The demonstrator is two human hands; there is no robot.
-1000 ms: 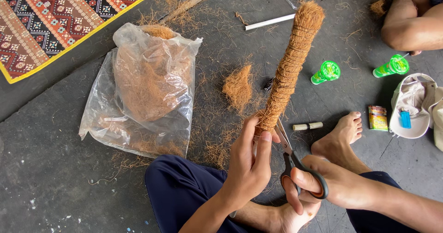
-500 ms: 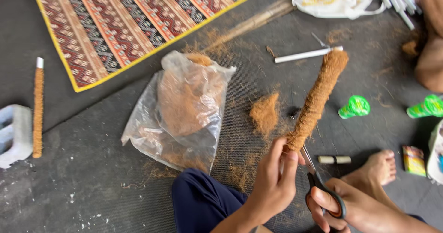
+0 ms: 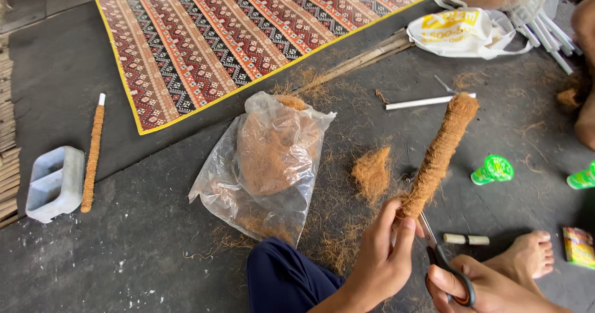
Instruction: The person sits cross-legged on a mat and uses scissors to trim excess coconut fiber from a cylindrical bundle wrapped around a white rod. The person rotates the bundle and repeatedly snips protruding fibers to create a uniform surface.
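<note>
My left hand (image 3: pixel 381 257) grips the lower end of a pole wrapped in brown coconut fibre (image 3: pixel 441 152), which slants up to the right. My right hand (image 3: pixel 480 288) holds black-handled scissors (image 3: pixel 441 258) with the blades pointing up at the pole's base beside my left thumb. A small heap of loose fibre (image 3: pixel 372 173) lies on the dark floor left of the pole. A clear plastic bag of fibre (image 3: pixel 269 161) lies further left. My bare foot (image 3: pixel 527 257) rests at the right.
A patterned woven mat (image 3: pixel 248 34) covers the back. Another wrapped pole (image 3: pixel 93 155) and a grey two-cell tray (image 3: pixel 52 183) lie at the left. Green spools (image 3: pixel 493 169), a white tube (image 3: pixel 427 102), a white bag (image 3: pixel 465 31) and another person's limb (image 3: pixel 586 114) are on the right.
The view has swung left and tilted up, bringing in more of the mat, the second pole and the grey tray. Both hands keep their hold on pole and scissors.
</note>
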